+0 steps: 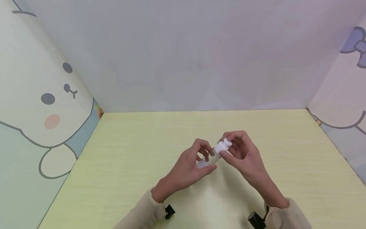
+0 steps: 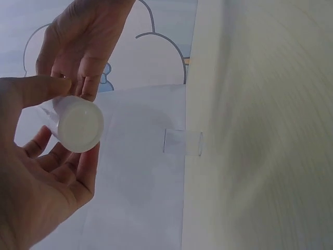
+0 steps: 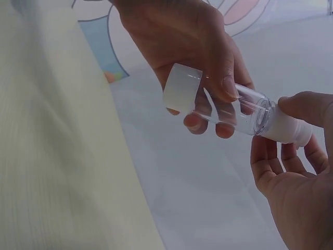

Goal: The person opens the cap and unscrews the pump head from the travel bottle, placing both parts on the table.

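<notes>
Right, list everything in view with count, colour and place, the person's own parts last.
Bottle: one, clear body with white base, tilted, between the hands
Top: one, white, on the bottle's upper end
Table: one, pale yellow, below the hands
Clear strip: one, transparent, at the table's back edge
Back wall: one, greyish lilac, behind the table
Side panels: two, pale with cartoon figures, flanking the table
Wrist devices: two, black, at the cuffs
Sleeves: two, beige, near edge
Hands: two, bare, around bottle and top
</notes>
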`<state>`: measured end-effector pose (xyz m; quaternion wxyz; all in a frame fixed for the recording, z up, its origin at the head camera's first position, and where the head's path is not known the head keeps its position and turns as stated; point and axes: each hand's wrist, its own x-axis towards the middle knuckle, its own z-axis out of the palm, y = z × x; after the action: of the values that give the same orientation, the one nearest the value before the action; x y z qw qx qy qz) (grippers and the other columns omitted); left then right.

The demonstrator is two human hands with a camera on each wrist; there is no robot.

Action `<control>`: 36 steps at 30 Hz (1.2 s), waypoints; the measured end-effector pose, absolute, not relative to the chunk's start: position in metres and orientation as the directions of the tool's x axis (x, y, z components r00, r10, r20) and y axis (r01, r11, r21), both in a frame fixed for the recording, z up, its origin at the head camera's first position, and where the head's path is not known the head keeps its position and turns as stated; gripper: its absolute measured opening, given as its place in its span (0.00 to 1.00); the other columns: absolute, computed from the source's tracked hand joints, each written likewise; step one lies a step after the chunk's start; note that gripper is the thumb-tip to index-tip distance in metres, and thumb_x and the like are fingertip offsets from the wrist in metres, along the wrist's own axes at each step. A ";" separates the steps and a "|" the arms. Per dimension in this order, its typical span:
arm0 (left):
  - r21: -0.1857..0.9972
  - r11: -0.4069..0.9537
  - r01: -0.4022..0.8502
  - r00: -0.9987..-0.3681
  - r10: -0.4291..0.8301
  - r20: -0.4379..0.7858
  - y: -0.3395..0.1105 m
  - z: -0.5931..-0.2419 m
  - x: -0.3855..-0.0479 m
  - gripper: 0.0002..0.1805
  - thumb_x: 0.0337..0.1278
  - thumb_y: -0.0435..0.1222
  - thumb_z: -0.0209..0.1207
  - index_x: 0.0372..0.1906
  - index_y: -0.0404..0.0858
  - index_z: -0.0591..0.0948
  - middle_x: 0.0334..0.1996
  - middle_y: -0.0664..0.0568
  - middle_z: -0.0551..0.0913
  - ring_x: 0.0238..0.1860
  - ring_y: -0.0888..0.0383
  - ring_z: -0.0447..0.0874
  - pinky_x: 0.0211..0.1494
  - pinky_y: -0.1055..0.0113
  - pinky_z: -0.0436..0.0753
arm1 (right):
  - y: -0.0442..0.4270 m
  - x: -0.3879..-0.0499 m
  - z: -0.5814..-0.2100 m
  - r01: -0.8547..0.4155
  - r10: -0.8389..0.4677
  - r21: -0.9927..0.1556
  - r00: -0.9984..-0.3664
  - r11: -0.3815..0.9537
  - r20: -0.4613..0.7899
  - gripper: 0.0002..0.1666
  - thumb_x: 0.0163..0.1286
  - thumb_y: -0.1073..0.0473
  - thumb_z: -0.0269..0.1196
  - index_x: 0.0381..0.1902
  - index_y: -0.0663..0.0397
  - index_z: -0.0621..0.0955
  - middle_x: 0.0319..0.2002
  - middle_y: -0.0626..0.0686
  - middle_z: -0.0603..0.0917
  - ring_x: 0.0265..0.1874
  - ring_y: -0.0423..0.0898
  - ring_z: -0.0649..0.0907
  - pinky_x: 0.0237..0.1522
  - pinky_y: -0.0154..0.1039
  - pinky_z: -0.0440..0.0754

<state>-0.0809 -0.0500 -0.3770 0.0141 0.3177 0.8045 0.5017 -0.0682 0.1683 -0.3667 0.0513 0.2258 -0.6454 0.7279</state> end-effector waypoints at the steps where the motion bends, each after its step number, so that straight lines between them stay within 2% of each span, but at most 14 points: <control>1: 0.826 0.286 0.486 -0.798 0.529 0.287 -0.050 -0.377 -0.081 0.27 0.61 0.35 0.72 0.58 0.49 0.69 0.47 0.61 0.82 0.44 0.62 0.81 0.49 0.68 0.83 | 0.168 -0.068 -0.366 -0.360 -0.220 -0.919 -0.895 -0.157 0.388 0.23 0.66 0.83 0.61 0.53 0.63 0.69 0.54 0.52 0.75 0.54 0.44 0.80 0.57 0.28 0.82; 10: 0.870 0.258 0.420 -0.813 0.533 0.234 -0.051 -0.378 -0.082 0.28 0.61 0.33 0.70 0.59 0.50 0.67 0.48 0.60 0.83 0.45 0.61 0.82 0.50 0.66 0.82 | 0.167 -0.066 -0.365 -0.390 -0.262 -0.904 -0.867 -0.176 0.425 0.22 0.68 0.84 0.57 0.56 0.74 0.64 0.61 0.53 0.77 0.62 0.45 0.83 0.64 0.33 0.81; 14: 0.862 0.268 0.431 -0.817 0.521 0.246 -0.050 -0.378 -0.082 0.28 0.61 0.35 0.71 0.59 0.49 0.68 0.49 0.58 0.83 0.46 0.62 0.82 0.50 0.67 0.83 | 0.167 -0.067 -0.367 -0.402 -0.238 -0.901 -0.870 -0.161 0.431 0.25 0.67 0.84 0.58 0.58 0.71 0.63 0.66 0.55 0.74 0.65 0.47 0.80 0.67 0.34 0.79; 18: 0.823 0.316 0.473 -0.822 0.495 0.282 -0.048 -0.379 -0.081 0.29 0.59 0.36 0.73 0.58 0.48 0.68 0.49 0.56 0.83 0.46 0.63 0.80 0.50 0.69 0.84 | 0.166 -0.069 -0.371 -0.403 -0.175 -0.908 -0.891 -0.116 0.419 0.29 0.66 0.82 0.61 0.59 0.60 0.66 0.61 0.51 0.72 0.58 0.44 0.79 0.58 0.30 0.83; 21: 0.748 0.381 0.543 -0.806 0.484 0.339 -0.046 -0.381 -0.080 0.29 0.58 0.37 0.75 0.57 0.45 0.70 0.48 0.54 0.82 0.45 0.63 0.78 0.48 0.71 0.83 | 0.164 -0.070 -0.373 -0.401 -0.142 -0.909 -0.899 -0.111 0.414 0.29 0.66 0.82 0.63 0.57 0.57 0.66 0.56 0.49 0.71 0.52 0.42 0.78 0.51 0.28 0.85; 27: 0.571 0.473 0.671 -0.739 0.491 0.462 -0.045 -0.384 -0.079 0.28 0.56 0.38 0.76 0.56 0.41 0.71 0.44 0.51 0.81 0.42 0.61 0.78 0.42 0.74 0.79 | 0.158 -0.070 -0.374 -0.372 -0.101 -0.924 -0.920 -0.087 0.379 0.27 0.64 0.82 0.65 0.52 0.63 0.66 0.52 0.55 0.71 0.49 0.41 0.79 0.49 0.27 0.85; 31: 0.582 0.465 0.667 -0.740 0.500 0.449 -0.046 -0.383 -0.080 0.27 0.58 0.38 0.74 0.56 0.42 0.71 0.45 0.53 0.81 0.43 0.61 0.79 0.42 0.74 0.79 | 0.158 -0.070 -0.374 -0.373 -0.104 -0.925 -0.920 -0.075 0.379 0.26 0.63 0.82 0.65 0.52 0.67 0.66 0.52 0.58 0.71 0.49 0.42 0.80 0.49 0.27 0.84; 36: 0.675 0.441 0.591 -0.784 0.510 0.354 -0.049 -0.381 -0.081 0.27 0.62 0.37 0.72 0.58 0.45 0.69 0.47 0.54 0.81 0.45 0.61 0.81 0.45 0.73 0.82 | 0.162 -0.070 -0.374 -0.391 -0.153 -0.916 -0.904 -0.086 0.400 0.27 0.63 0.83 0.64 0.54 0.64 0.67 0.53 0.53 0.72 0.51 0.42 0.79 0.55 0.28 0.84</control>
<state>-0.0806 -0.0486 -0.3811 -0.0487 0.3248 0.8475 0.4170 -0.0702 0.1617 -0.3736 0.0841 0.2027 -0.6709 0.7083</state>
